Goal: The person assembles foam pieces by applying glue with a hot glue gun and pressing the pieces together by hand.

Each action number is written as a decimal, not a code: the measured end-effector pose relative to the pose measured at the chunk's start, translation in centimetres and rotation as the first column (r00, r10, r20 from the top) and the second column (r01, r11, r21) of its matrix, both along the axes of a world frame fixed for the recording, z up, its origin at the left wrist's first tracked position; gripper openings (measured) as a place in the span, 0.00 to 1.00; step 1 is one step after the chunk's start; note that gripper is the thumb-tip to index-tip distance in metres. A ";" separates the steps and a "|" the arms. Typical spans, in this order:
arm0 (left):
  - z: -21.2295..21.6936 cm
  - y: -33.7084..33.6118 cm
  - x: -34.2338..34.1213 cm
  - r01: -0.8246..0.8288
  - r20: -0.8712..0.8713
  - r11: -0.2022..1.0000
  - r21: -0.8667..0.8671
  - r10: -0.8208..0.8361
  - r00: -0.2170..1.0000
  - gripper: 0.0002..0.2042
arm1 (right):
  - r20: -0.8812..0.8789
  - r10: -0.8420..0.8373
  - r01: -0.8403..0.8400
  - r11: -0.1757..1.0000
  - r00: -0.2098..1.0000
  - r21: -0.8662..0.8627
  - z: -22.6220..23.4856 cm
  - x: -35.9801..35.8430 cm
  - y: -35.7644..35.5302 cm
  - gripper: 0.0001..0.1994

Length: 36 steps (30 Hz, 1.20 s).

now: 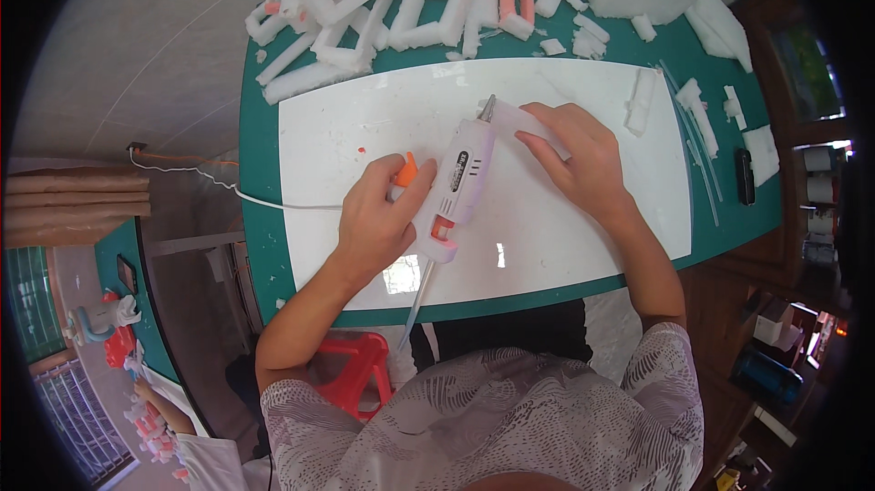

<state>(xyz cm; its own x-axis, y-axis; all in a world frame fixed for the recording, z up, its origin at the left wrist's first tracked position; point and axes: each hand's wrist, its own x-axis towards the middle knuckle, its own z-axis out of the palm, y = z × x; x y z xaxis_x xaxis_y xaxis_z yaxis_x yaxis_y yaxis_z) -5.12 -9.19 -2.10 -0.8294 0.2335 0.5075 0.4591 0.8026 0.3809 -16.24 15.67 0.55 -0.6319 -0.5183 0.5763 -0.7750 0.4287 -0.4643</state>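
Note:
My left hand (378,213) is wrapped round the handle of a pale lilac hot glue gun (465,172), thumb and fingers by its orange trigger (406,170). The gun's metal nozzle points away from me, and a clear glue stick (417,304) sticks out of its rear end. Just right of the nozzle, my right hand (579,154) has thumb and index finger curved about a pale white strip (538,127). That strip blends with the board, so its outline is hard to make out. Beneath both hands lies a glossy white board (583,236).
White foam frames (428,22), some with pink parts, crowd the far edge of the green table (260,263). Clear glue sticks (702,140) and a black object (745,177) lie right. A white cord (292,207) runs left. A red stool (351,368) stands below; another person's arm (164,404) shows lower left.

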 end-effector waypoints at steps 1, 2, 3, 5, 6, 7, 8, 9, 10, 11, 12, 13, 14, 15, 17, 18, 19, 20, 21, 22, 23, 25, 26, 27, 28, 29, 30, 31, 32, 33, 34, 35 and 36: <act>0.2 0.0 0.0 -0.018 0.011 1.000 0.016 0.018 1.000 0.30 | -0.003 -0.009 0.009 1.000 1.000 0.006 0.1 0.0 0.1 0.14; 0.3 -0.1 0.0 -0.036 0.023 0.999 0.031 0.035 0.999 0.30 | -0.004 -0.006 0.006 1.000 1.000 0.006 0.1 -0.1 0.2 0.14; 0.3 -0.1 0.1 -0.039 0.024 0.999 0.030 0.038 0.999 0.30 | -0.006 -0.010 0.010 1.000 1.000 0.004 0.0 -0.1 0.2 0.13; 0.3 0.0 -0.1 -0.004 0.002 1.000 0.013 0.004 1.000 0.30 | -0.008 -0.013 0.013 1.000 1.000 0.002 0.0 0.0 0.1 0.13; 0.3 0.0 -0.1 -0.006 0.002 1.000 0.012 0.006 1.000 0.30 | 0.016 -0.022 0.021 1.000 1.000 0.007 0.0 0.1 0.1 0.13; 0.3 0.0 -0.2 -0.006 0.024 1.000 0.021 0.005 1.000 0.30 | 0.039 -0.030 0.030 0.999 0.999 0.013 0.0 0.1 0.2 0.13; 0.4 0.0 -0.2 -0.005 0.047 1.000 0.030 0.003 0.999 0.30 | 0.040 -0.028 0.028 1.000 0.999 0.012 0.2 0.2 0.2 0.13; 0.4 0.0 -0.1 -0.006 0.047 1.000 0.029 0.004 0.999 0.30 | 0.077 -0.042 0.042 0.999 0.996 0.005 0.4 0.4 0.2 0.13; 0.5 0.0 0.0 -0.022 0.059 0.998 0.051 0.018 0.998 0.30 | 0.114 -0.055 0.056 0.998 0.992 -0.002 0.5 0.4 0.2 0.13; 0.5 0.0 0.1 -0.037 0.072 0.997 0.073 0.032 0.997 0.30 | 0.114 -0.054 0.055 0.998 0.992 -0.003 0.4 0.4 0.2 0.13; 0.4 0.0 0.0 -0.037 0.071 0.997 0.074 0.032 0.997 0.30 | 0.114 -0.049 0.050 0.999 0.992 -0.008 0.4 0.3 0.3 0.13; 0.3 0.1 -0.1 -0.023 0.061 0.998 0.054 0.019 0.998 0.30 | 0.115 -0.044 0.046 0.999 0.992 -0.012 0.4 0.3 0.3 0.13; 0.1 0.1 -0.1 -0.009 0.051 0.999 0.035 0.007 0.999 0.30 | 0.115 -0.044 0.045 0.999 0.992 -0.010 0.4 0.4 0.3 0.13; 0.2 0.0 -0.1 -0.009 0.050 0.999 0.035 0.007 0.999 0.30 | 0.117 -0.051 0.051 0.999 0.992 -0.001 0.4 0.4 0.3 0.13; 0.4 -0.1 -0.1 -0.047 0.051 0.996 0.077 0.043 0.998 0.30 | 0.119 -0.057 0.057 0.998 0.991 0.009 0.5 0.3 0.2 0.13; 0.4 -0.1 -0.1 -0.047 0.050 0.996 0.075 0.043 0.998 0.30 | 0.126 -0.053 0.054 0.999 0.991 -0.005 0.5 0.3 0.2 0.12; 0.3 0.0 -0.1 -0.030 0.057 0.998 0.061 0.027 0.998 0.31 | 0.133 -0.048 0.051 0.999 0.990 -0.019 0.5 0.3 0.2 0.12; 0.3 0.0 -0.1 -0.014 0.063 0.999 0.047 0.011 0.998 0.31 | 0.132 -0.047 0.050 0.999 0.990 -0.021 0.4 0.4 0.2 0.12; 0.3 0.0 -0.2 -0.014 0.063 0.999 0.048 0.011 0.998 0.31 | 0.128 -0.057 0.058 0.998 0.990 -0.005 0.4 0.3 0.2 0.12; 0.5 -0.1 -0.2 -0.019 0.076 0.998 0.056 0.015 0.997 0.31 | 0.124 -0.066 0.065 0.998 0.990 0.010 0.4 0.3 0.2 0.12; 0.6 -0.1 -0.3 -0.025 0.089 0.998 0.064 0.019 0.996 0.31 | 0.123 -0.066 0.065 0.998 0.990 0.011 0.5 0.2 0.2 0.12; 0.6 -0.2 -0.2 -0.028 0.093 0.997 0.066 0.021 0.995 0.31 | 0.115 -0.060 0.059 0.998 0.992 0.007 0.6 0.2 0.1 0.13; 0.6 -0.3 -0.1 -0.030 0.097 0.997 0.068 0.023 0.995 0.31 | 0.115 -0.060 0.059 0.998 0.992 0.007 0.5 0.2 0.1 0.13; 0.6 -0.3 -0.1 -0.031 0.098 0.997 0.068 0.024 0.995 0.31 | 0.116 -0.057 0.056 0.998 0.992 0.008 0.5 0.2 0.1 0.13; 0.5 -0.3 -0.2 -0.014 0.077 0.998 0.056 0.010 0.997 0.31 | 0.117 -0.054 0.053 0.999 0.992 0.010 0.4 0.2 0.2 0.13; 0.4 -0.3 -0.2 0.003 0.056 0.999 0.043 -0.006 0.998 0.31 | 0.117 -0.054 0.053 0.999 0.992 0.010 0.4 0.3 0.2 0.13; 0.4 -0.3 -0.2 0.005 0.055 0.999 0.043 -0.007 0.998 0.31 | 0.123 -0.060 0.059 0.998 0.991 0.014 0.5 0.3 0.3 0.13; 0.5 -0.5 -0.2 -0.007 0.040 0.998 0.059 0.004 0.999 0.29 | 0.128 -0.067 0.065 0.998 0.989 0.018 0.6 0.3 0.4 0.12; 0.5 -0.6 -0.3 -0.016 0.024 0.997 0.074 0.015 1.000 0.28 | 0.126 -0.070 0.069 0.997 0.990 0.018 0.9 0.3 0.5 0.12; 0.6 -0.7 -0.3 -0.010 0.023 0.997 0.076 0.008 1.000 0.28 | 0.324 -0.046 0.067 0.996 0.945 -0.053 1.1 0.4 0.5 0.12; 0.7 -0.6 -0.4 -0.034 0.031 0.991 0.128 0.030 0.999 0.26 | 0.506 -0.007 0.081 0.989 0.862 -0.124 1.3 0.4 0.6 0.12; 0.7 -0.7 -0.4 -0.056 0.040 0.982 0.181 0.050 0.998 0.25 | 0.505 -0.016 0.090 0.989 0.863 -0.121 1.2 0.3 0.6 0.12; 0.6 -0.9 -0.4 -0.047 0.037 0.982 0.183 0.041 0.998 0.25 | 0.683 0.100 0.086 0.969 0.723 -0.233 1.3 0.1 0.6 0.12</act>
